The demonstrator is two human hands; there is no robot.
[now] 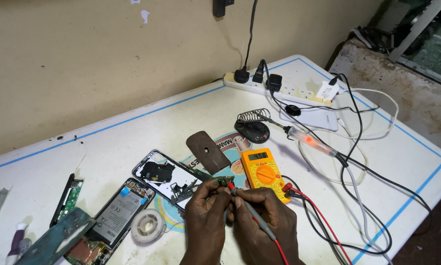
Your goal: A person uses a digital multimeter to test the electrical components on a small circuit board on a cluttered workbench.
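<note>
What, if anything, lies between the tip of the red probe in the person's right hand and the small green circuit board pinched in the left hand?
Nothing visible does. The red probe in the right hand has its tip right at the small green circuit board, which the left hand holds up above the table. The yellow multimeter sits just behind.

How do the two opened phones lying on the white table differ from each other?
The upper opened phone lies further from the wall's left end, nearer the yellow multimeter; it shows a pale, mostly bare inside with dark loose parts on it. The lower opened phone holds a grey battery and, at its near end, an exposed circuit board, and is partly covered by a teal tool. Both lie flat, tilted the same diagonal way, backs off, untouched by either hand.
</note>
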